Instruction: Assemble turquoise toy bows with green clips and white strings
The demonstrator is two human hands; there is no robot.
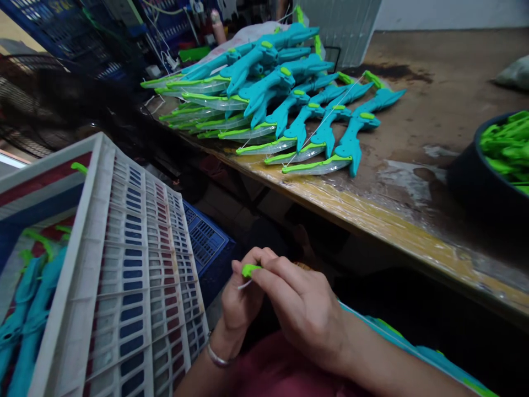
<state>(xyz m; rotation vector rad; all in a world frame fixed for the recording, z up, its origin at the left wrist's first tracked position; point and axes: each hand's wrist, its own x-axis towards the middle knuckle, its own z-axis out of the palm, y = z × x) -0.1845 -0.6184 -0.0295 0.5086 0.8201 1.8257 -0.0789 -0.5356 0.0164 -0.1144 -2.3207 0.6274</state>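
Note:
My left hand [243,295], with a bracelet at the wrist, is closed on a small bright green tip [249,270]. My right hand [308,309] lies over it, its fingers pinching the same green tip. A short end of white string [244,285] sticks out beneath the tip. Across my lap, partly under my right forearm, lies a teal and green toy bow [413,344]; the green tip seems to belong to it, though the hands hide the joint.
On the workbench [413,207] toy bows [308,118] lie stacked in overlapping rows. A dark tub [467,171] of green parts [508,146] stands at the right. To my left, a white slatted crate [140,275] holds more teal toys [31,309]. A blue crate [204,237] sits lower behind it.

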